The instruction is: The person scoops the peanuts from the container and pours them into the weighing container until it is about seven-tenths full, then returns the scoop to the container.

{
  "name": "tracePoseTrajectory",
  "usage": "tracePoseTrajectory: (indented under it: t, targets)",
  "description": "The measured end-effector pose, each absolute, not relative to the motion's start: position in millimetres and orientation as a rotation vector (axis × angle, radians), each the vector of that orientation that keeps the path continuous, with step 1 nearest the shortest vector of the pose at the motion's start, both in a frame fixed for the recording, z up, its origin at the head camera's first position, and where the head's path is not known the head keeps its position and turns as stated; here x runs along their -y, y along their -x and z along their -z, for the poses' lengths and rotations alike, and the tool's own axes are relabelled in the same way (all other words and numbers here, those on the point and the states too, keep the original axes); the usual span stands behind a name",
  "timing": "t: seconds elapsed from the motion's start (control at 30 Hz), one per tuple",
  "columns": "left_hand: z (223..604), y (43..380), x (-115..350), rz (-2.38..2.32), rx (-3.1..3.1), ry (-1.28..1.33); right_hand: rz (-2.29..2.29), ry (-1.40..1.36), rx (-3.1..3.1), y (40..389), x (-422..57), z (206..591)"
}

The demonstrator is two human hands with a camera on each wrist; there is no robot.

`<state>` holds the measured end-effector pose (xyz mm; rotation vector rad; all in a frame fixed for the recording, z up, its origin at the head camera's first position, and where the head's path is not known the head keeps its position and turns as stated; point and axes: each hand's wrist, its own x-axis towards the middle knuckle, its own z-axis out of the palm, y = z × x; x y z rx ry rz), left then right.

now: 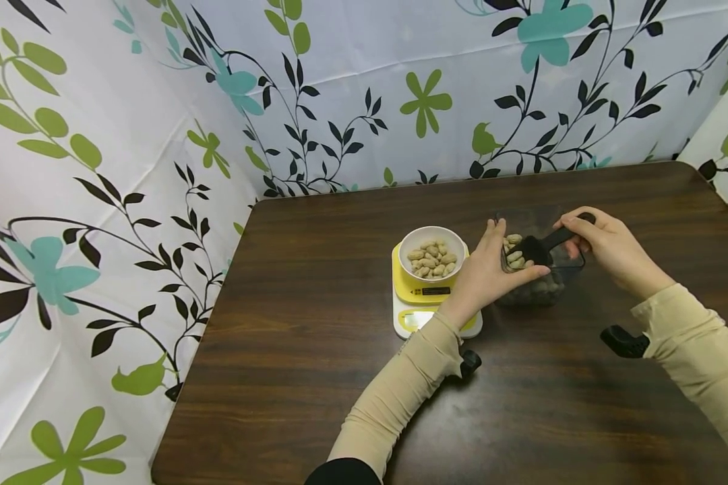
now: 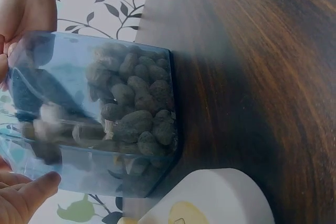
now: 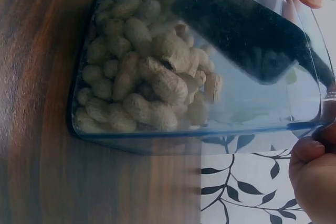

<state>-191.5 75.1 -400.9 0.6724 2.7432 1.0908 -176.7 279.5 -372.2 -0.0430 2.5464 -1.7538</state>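
Note:
A clear plastic container (image 1: 530,294) with unshelled peanuts (image 3: 139,77) stands on the table. My left hand (image 1: 488,273) holds it at the left side of its rim, thumb along the near edge and fingers toward the back. In my right hand (image 1: 607,246), the fingers grip the handle of a black scoop (image 1: 536,250) from the container's right side. The scoop's head is down inside the container, over the peanuts, and shows dark through the wall in the right wrist view. Left of the container, a white bowl (image 1: 405,250) holds more peanuts (image 1: 432,259).
Under the bowl is a yellow and white kitchen scale (image 1: 403,291) with a small dark display, close beside my left wrist. The dark wooden table (image 1: 303,323) extends far to the left. A patterned curtain (image 1: 364,67) hangs behind its back edge.

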Motion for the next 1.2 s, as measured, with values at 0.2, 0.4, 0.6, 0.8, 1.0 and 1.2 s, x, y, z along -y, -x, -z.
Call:
tracePoseTrajectory:
  t: [0.2, 0.4, 0.6, 0.8, 1.0, 1.2]
  targets:
    - [402, 191, -76, -1.116, -2.723, -0.683, 2.337, 0.106, -2.096, 174, -279, 379]
    - [403, 192, -74, -1.133, -2.716, -0.687, 2.644, 0.130, -1.709, 169, -283, 391]
    - [406, 193, -74, -1.146, -2.730, -0.687, 2.774, 0.112, -1.401, 164, -288, 399]
    - [407, 193, -73, -1.158, -2.733, -0.684, 2.824, 0.069, -1.314, 161, -291, 402]
    - [406, 193, -72, -1.158, -2.730, -0.675, 2.775, 0.195, -1.305, 164, -290, 404]
    - [406, 192, -72, -1.160, -2.731, -0.675, 2.728, 0.236, -1.252, 165, -290, 406]
